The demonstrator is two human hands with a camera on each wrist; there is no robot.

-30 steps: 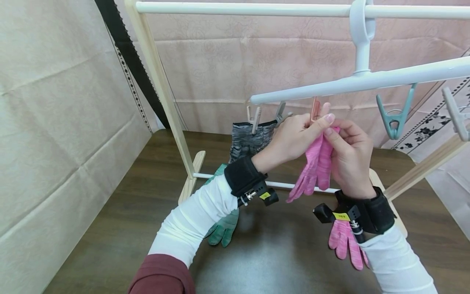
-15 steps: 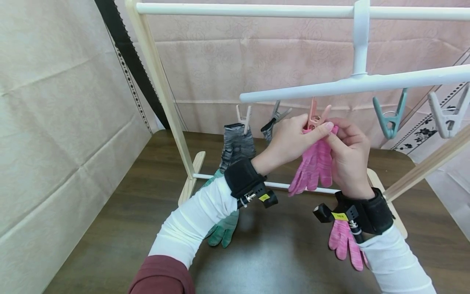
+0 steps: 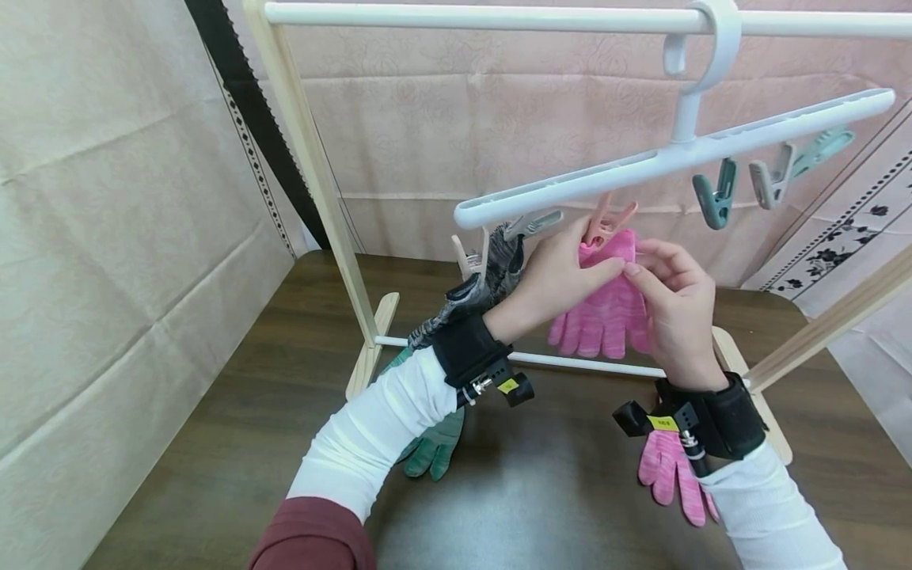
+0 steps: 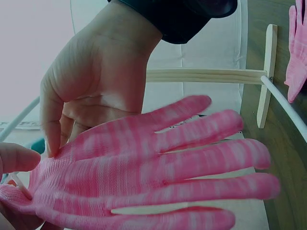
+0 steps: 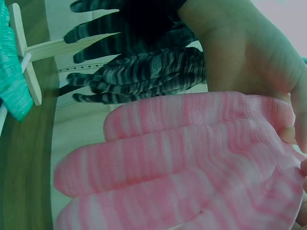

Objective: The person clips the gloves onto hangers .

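my left hand [image 3: 563, 273] and right hand [image 3: 673, 297] pinch the cuff of a pink glove [image 3: 606, 309], fingers clamped on the fabric just under the pink clip [image 3: 606, 223] of the white clip hanger [image 3: 670, 154]; a grey striped glove [image 3: 484, 285] hangs beside that clip.

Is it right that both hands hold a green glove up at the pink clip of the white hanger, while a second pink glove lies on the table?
Not quite: the glove at the pink clip of the white hanger is pink, not green, as the head view shows. The left hand and right hand do hold it, and a second pink glove lies on the table.
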